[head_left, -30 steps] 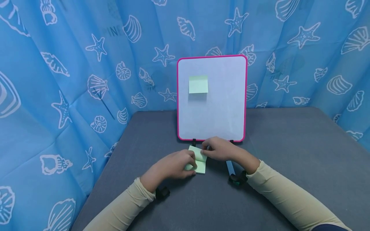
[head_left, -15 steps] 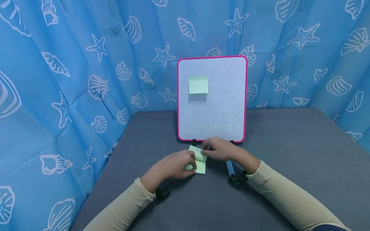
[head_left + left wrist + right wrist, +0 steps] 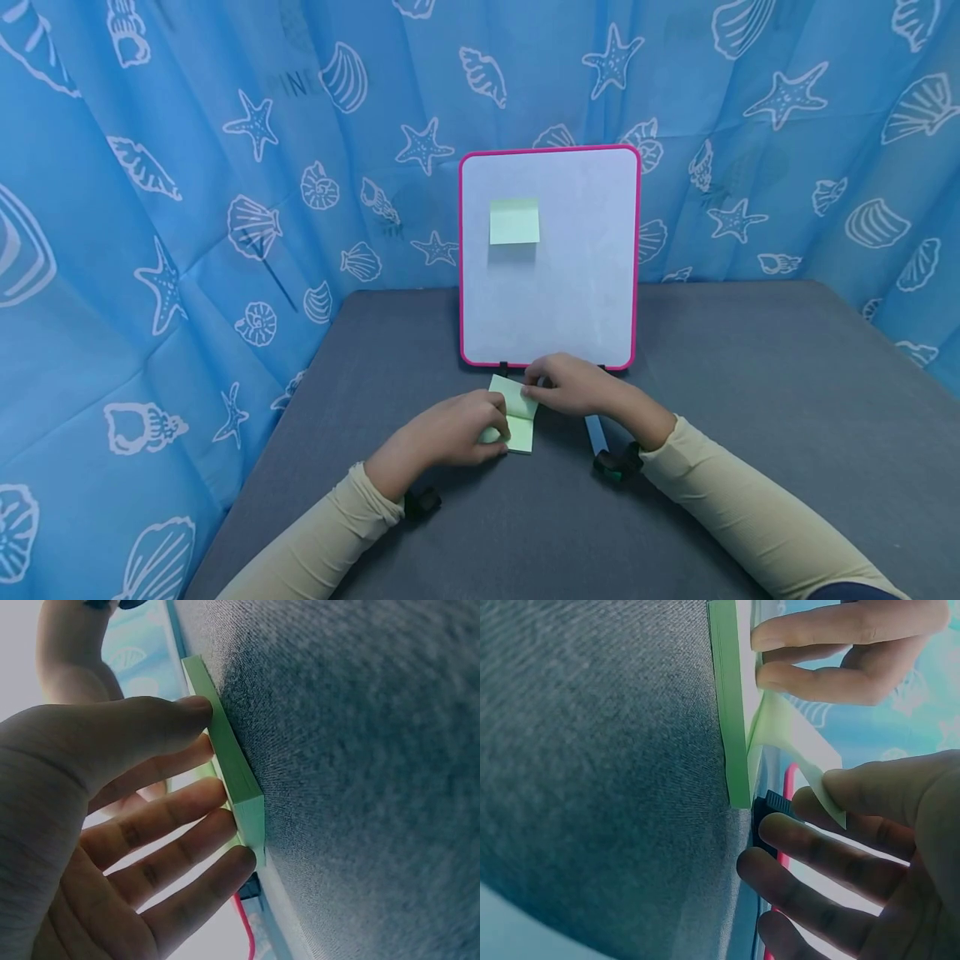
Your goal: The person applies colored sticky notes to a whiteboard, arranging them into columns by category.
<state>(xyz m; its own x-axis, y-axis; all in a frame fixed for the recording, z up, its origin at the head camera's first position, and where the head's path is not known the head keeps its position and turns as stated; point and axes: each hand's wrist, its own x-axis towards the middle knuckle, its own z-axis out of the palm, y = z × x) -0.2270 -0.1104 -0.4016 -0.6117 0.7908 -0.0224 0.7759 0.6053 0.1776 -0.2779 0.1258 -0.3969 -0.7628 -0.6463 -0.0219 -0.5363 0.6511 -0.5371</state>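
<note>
One green pad lay on the table before the whiteboard; the left hand, fingers curled, held it, while the right hand pinched its raised top sheet.

A blue curtain printed with white seashells and starfish hangs beyond the grey bench, behind a pink-framed whiteboard standing upright.
</note>
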